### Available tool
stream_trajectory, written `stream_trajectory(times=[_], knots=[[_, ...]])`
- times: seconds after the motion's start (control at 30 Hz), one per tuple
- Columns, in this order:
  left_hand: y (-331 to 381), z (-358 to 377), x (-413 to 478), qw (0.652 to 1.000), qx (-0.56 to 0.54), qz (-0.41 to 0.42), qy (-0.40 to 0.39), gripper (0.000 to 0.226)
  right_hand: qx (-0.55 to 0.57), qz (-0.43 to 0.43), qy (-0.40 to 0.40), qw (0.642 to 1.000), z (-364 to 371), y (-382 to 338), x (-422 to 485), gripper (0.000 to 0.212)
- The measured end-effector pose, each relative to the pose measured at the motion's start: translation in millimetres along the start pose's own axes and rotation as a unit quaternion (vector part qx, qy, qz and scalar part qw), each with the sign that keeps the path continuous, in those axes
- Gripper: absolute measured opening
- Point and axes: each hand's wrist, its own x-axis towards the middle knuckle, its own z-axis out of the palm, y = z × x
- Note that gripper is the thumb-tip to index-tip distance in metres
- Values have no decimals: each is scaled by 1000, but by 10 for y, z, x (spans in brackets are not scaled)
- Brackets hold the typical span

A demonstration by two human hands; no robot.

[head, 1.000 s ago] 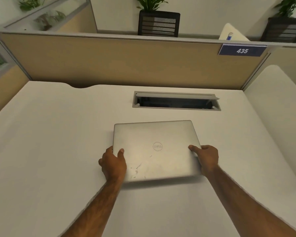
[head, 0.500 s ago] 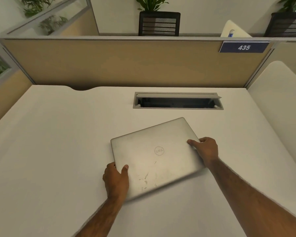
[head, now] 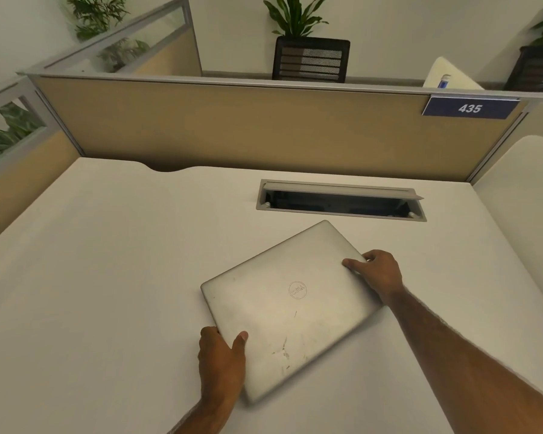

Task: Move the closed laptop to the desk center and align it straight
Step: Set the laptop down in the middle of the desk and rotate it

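silver laptop (head: pixel 290 303), white desk (head: pixel 107 261), tan partition (head: pixel 232 126), navy sign (head: pixel 469 108).

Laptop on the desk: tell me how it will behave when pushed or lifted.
The closed laptop looks like a rigid metal slab, so it should move as one stiff piece. Its smooth lid on the smooth desk probably slides and pivots easily. Thin edges under the left hand and right hand may slip.
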Motion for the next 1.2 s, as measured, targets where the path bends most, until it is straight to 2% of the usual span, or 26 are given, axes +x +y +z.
stream_trajectory(times=[0.4,0.6,0.8,1.03,1.2], knots=[[51,66,-6,999,36,-16,-22,42,-25,-12,-13,1000,6,-43,129,48],[16,93,-82,998,5,-49,-34,39,-46,-12,-23,999,-17,-44,135,50],[25,97,-94,998,11,-43,-33,39,-65,-21,-29,997,9,-56,142,47],[-28,71,-76,999,4,-32,-33,36,-70,-22,-20,997,12,-45,79,51],[-59,80,-66,999,-1,-31,-36,36,-95,-26,-9,995,19,-58,21,61]])
